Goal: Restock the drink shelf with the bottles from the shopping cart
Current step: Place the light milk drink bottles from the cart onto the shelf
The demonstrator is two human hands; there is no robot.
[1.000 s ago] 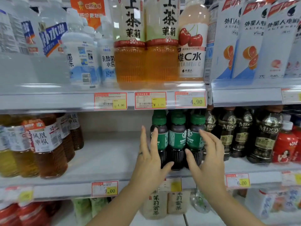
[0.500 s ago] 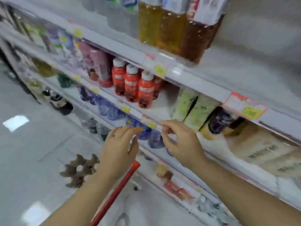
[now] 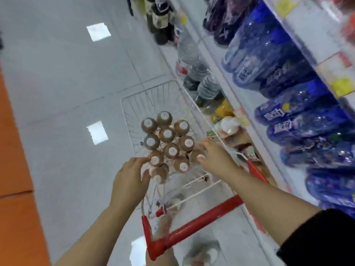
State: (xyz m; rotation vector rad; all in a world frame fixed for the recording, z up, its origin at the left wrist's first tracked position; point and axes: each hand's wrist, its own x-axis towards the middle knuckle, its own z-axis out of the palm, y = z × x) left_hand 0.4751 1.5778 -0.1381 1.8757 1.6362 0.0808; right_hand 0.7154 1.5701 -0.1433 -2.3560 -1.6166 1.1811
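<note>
Several brown bottles with white caps stand packed together in the wire shopping cart, seen from above. My left hand reaches in from the near left, fingers apart, touching the nearest bottles. From the right, my right hand comes in with its fingers spread over a bottle at the cluster's right edge. Neither hand has lifted a bottle. The drink shelf runs along the right, blurred by motion.
The cart's red handle crosses below my arms. Blue bottles and dark bottles fill the lower shelves on the right. Grey tiled floor lies left of the cart, with an orange strip at the far left.
My view has swung from the shelf with green-capped bottles down to the cart. Both hands have left the shelf and dropped onto the brown bottles in the cart.
</note>
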